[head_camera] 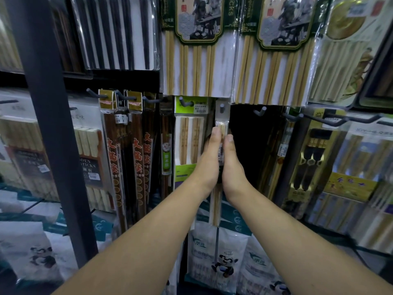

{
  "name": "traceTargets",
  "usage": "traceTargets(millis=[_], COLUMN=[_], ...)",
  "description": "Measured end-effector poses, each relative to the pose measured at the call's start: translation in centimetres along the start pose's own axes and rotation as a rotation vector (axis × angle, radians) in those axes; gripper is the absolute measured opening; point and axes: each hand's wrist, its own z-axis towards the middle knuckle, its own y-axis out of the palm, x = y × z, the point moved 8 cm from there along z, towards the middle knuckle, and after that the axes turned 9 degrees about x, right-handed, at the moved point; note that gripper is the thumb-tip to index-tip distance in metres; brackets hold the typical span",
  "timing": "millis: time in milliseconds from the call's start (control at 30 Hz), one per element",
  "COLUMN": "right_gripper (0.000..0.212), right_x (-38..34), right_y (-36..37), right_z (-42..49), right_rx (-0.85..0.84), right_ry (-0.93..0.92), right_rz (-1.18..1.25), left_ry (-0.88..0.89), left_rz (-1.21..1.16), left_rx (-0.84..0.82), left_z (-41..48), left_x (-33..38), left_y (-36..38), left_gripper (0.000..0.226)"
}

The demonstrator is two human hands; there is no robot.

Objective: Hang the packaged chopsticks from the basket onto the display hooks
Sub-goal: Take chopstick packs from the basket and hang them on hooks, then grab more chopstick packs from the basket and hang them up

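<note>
Free room: the dark gap [251, 150] right of the narrow pack [222, 124], where a bare hook [261, 111] juts forward with nothing on it; approach from the front is open there. Left of the narrow pack, the green-topped pack [189, 137] hangs just beside it, leaving only a slim slot. Above, the bamboo packs [195, 71] overhang the hook row and block entry from the top; the black post [42, 116] stands well left.

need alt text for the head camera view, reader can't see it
The person's left hand and right hand hold a narrow chopstick pack upright between them, its clear header on a grey hook. Other chopstick packs hang above and to both sides; a bare hook sits to its right.
</note>
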Motion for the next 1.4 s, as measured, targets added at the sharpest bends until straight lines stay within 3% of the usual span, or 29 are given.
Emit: traceTargets(millis=[200, 267, 333, 433, 567, 633, 700, 800, 967, 1000, 1100, 1233, 1400], right_gripper=[0.079, 0.085, 0.096, 0.094, 0.071, 0.050, 0.025, 0.014, 0.008, 0.008, 0.011, 0.012, 0.014], right_x=[0.1, 0.0, 0.0, -0.1, 0.1, 0.2, 1.1, 4.4, 15.2, 17.7, 25.3, 32.8, 38.9], right_y=[0.2, 0.0, -0.3, -1.7, -4.6, -6.2, -7.4, -9.2, -10.7, -11.0, -11.9, -13.2, -14.1], right_z=[0.4, 0.0, -0.8, -2.6, -6.9, -9.7, -12.8, -17.7, -27.3, -29.2, -35.2, -40.8, -46.3], right_rx=[0.012, 0.005, -0.004, 0.023, 0.092, 0.108, 0.081, -0.025, -0.374, -0.442, -0.652, -0.764, -0.921], right_ry=[0.042, 0.048, 0.055, 0.023, -0.084, -0.137, -0.153, -0.080, 0.193, 0.241, 0.400, 0.515, 0.605], right_rz=[0.029, 0.029, 0.019, -0.017, -0.251, -0.343, -0.423, -0.549, -0.797, -0.858, -0.974, -1.047, -1.073], left_ry=[-0.030, -0.043, -0.050, -0.098, -0.161, -0.219, -0.282, -0.313, -0.414, -0.449, -0.594, -0.763, -0.827], left_rz=[-0.036, -0.023, -0.003, 0.036, 0.118, 0.239, 0.301, 0.390, 0.648, 0.727, 0.957, 1.162, 1.044], left_rx=[0.012, 0.021, 0.016, -0.002, -0.011, 0.029, 0.071, 0.086, 0.234, 0.266, 0.279, 0.259, 0.249], left_z=[0.4, 0.0, -1.1, -3.9, -9.2, -11.9, -14.8, -19.0, -25.8, -27.2, -31.6, -36.7, -40.8], left_x=[0.1, 0.3, 0.2, -0.9, -3.0, -4.7, -6.8, -10.1, -16.5, -17.9, -22.8, -27.8, -31.7], left_y=[0.1, -0.1, -0.3, -0.7, -1.8, -3.3, -5.2, -7.9, -14.3, -15.7, -19.1, -22.4, -23.7], left_gripper=[0.068, 0.059, 0.065, 0.074, 0.100, 0.116, 0.118, 0.087, 0.013, 0.009, 0.032, 0.055, 0.043])
